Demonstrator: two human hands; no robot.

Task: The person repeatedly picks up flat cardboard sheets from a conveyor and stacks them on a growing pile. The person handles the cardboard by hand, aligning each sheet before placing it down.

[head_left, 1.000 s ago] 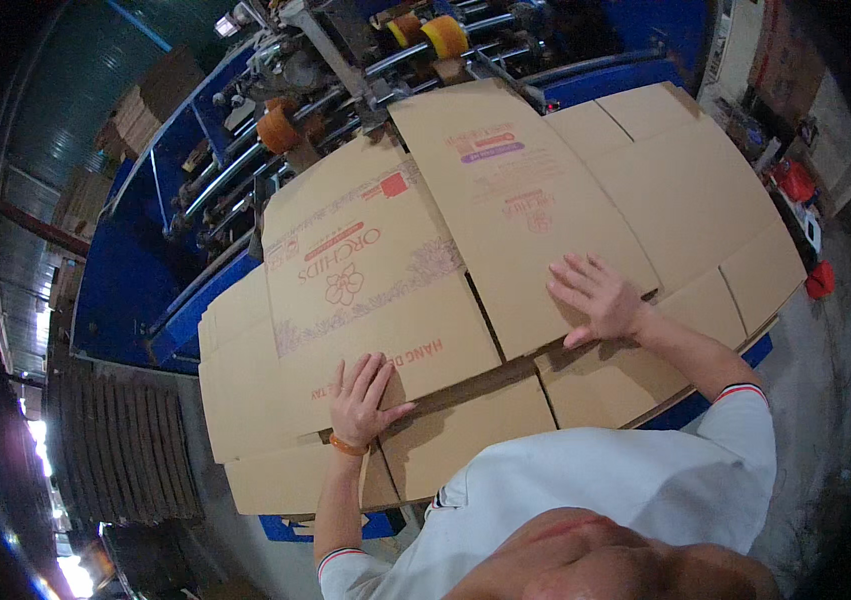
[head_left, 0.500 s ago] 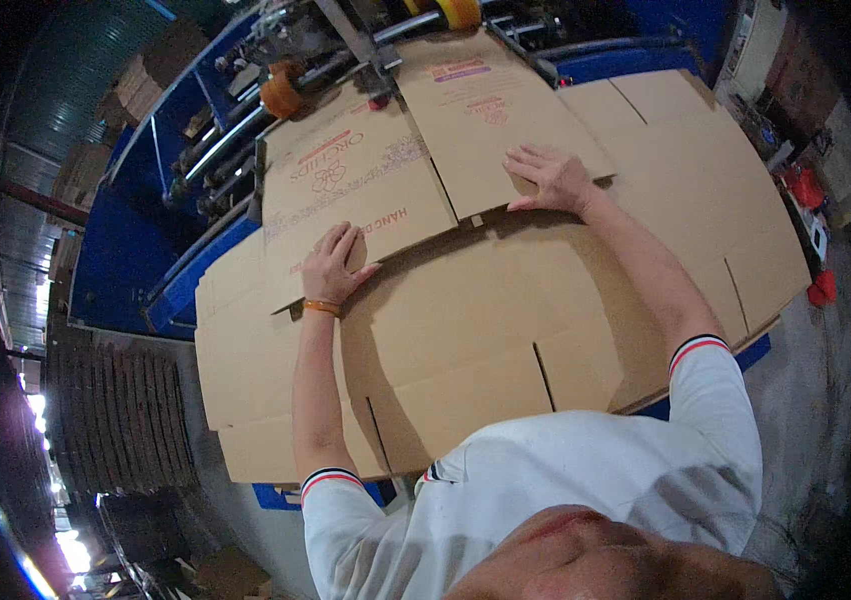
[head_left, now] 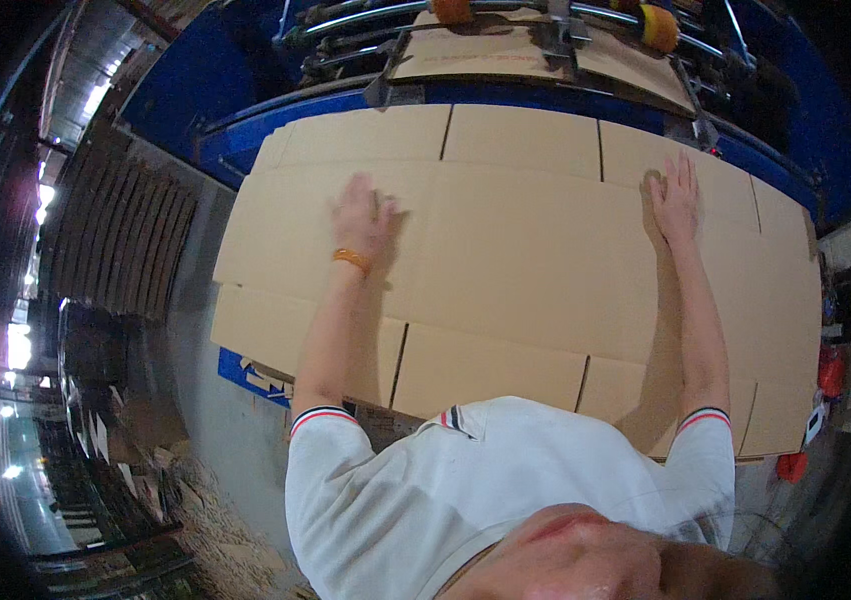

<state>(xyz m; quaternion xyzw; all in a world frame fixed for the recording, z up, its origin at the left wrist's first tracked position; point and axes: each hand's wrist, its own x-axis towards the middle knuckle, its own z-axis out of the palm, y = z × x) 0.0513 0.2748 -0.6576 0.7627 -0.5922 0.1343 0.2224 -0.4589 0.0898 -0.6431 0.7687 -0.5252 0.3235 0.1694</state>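
- As I look down from the head camera, the largest thing is the blue machine (head_left: 245, 90), which runs across the top of the view and down its left side.
- Next is the cardboard sheet (head_left: 535, 260), a big flat slotted blank that lies on the machine bed and fills the middle of the view; its near flaps reach to my chest.
- A second sheet (head_left: 485, 55) sits farther back under the rollers (head_left: 657, 25), which are orange and yellow and ride on metal rods.
- To the left, beside the machine, I see a stack (head_left: 120, 240) of flat cardboard standing on edge, well apart from my hands.
- My white shirt (head_left: 465, 490) covers the lower middle of the view, and both bare forearms go out from it over the sheet.
- The left hand (head_left: 363, 215) lies palm down on the sheet, left of the centre, fingers spread; it is released and grasps nothing, only pressing on the surface.
- The right hand (head_left: 675, 195) also lies flat on the sheet, near the far right corner, fingers stretched toward the machine; it is released too, and its fingertips are just beside a slot between two far flaps.
- The smallest thing is an orange band (head_left: 351, 259) around my left wrist.
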